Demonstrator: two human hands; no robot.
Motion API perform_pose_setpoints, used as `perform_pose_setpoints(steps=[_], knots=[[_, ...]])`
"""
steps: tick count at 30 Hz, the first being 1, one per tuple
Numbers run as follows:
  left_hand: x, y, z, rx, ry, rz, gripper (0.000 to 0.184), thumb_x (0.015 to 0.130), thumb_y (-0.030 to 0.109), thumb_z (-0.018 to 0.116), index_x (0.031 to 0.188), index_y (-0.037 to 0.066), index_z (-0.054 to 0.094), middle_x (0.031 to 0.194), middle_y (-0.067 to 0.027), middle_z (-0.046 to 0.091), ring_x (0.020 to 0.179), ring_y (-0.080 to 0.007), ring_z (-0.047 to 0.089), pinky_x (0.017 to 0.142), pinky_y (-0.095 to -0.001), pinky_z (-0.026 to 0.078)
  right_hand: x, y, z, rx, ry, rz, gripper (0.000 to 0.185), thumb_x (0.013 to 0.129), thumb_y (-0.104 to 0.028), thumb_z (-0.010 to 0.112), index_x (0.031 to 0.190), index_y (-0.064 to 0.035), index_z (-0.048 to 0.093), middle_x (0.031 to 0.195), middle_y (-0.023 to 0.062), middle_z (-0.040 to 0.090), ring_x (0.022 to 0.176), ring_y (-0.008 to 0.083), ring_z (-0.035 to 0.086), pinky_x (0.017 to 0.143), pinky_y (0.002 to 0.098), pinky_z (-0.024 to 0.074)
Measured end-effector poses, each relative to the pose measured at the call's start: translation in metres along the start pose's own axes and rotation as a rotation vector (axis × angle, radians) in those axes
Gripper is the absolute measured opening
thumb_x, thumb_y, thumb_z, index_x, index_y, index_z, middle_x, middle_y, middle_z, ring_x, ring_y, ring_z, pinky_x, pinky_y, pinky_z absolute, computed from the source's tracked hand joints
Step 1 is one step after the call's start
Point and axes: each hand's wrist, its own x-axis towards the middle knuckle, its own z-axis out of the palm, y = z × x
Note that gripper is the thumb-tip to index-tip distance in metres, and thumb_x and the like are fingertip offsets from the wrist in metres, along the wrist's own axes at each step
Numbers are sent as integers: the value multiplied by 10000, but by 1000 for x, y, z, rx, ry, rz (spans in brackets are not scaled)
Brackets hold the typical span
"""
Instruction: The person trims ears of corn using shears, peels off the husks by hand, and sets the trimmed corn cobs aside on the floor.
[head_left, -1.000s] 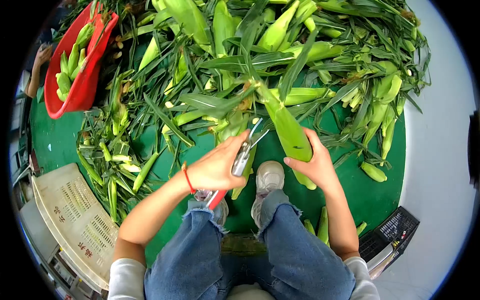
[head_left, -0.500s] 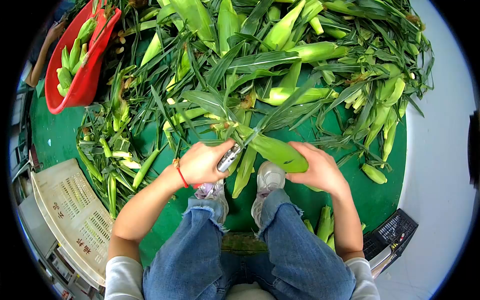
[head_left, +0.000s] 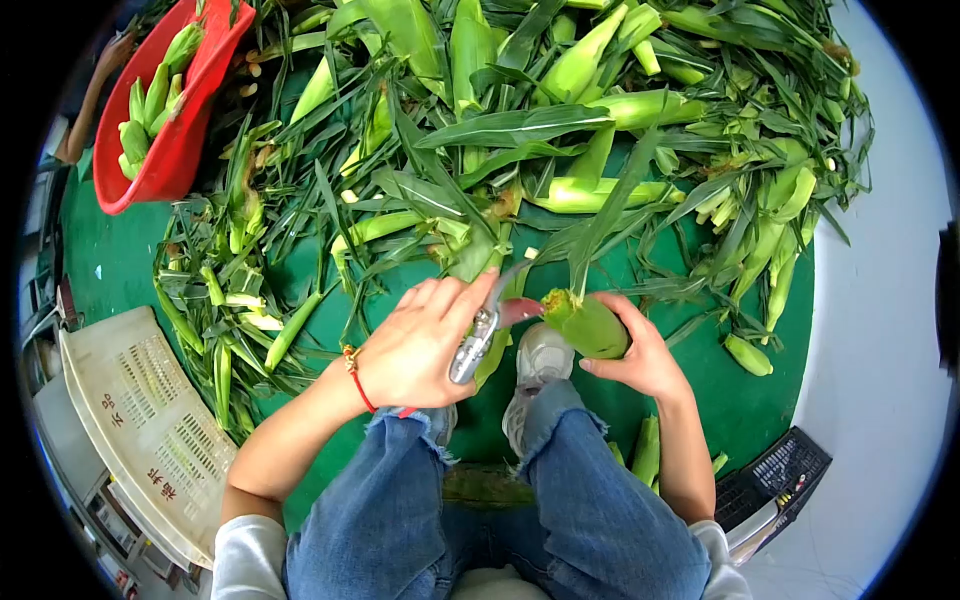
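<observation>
My left hand (head_left: 415, 345), with a red string at its wrist, is closed round a pair of pruning shears (head_left: 478, 345). The shears' blades are spread and point toward the corn. In my right hand (head_left: 645, 350) is a green corn cob (head_left: 588, 327) in its husk, its cut end turned up toward the shears. A long leaf (head_left: 615, 215) rises beside that end. A small pale piece (head_left: 530, 254) shows just above the blades. Husks and leaves (head_left: 470, 255) lie just beyond my left hand.
Husked corn and leaves (head_left: 570, 60) are heaped across the green floor (head_left: 110, 270). A red basin (head_left: 180, 150) holds several cobs. A pale crate (head_left: 150, 430) is at left, a black crate (head_left: 775, 470) at right. Another person's arm (head_left: 95, 95) shows at upper left.
The corn's stem end has come away and the cob has tilted up in my right hand. The shears have opened and no longer grip the stem; a small pale piece appears above them.
</observation>
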Motion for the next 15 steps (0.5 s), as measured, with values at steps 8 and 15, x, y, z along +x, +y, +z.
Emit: perform_pose_setpoints(steps=[8, 15], knots=[[6, 8, 13, 328, 1, -64, 897, 598, 201, 715, 1359, -49, 310, 1008, -187, 475, 987, -370, 499, 988, -521, 353, 1, -29, 9, -571, 154, 10, 668, 612, -181, 760, 1222, -77, 508, 1054, 107, 564, 956, 299, 591, 808, 379, 492], [9, 0, 26, 311, -116, -202, 891, 611, 218, 699, 1357, -60, 299, 993, -200, 494, 976, -369, 515, 909, -486, 409, 0, -45, 19, -905, 183, -16, 670, 599, -243, 756, 1212, -105, 522, 938, 86, 537, 828, 259, 582, 706, 365, 492]])
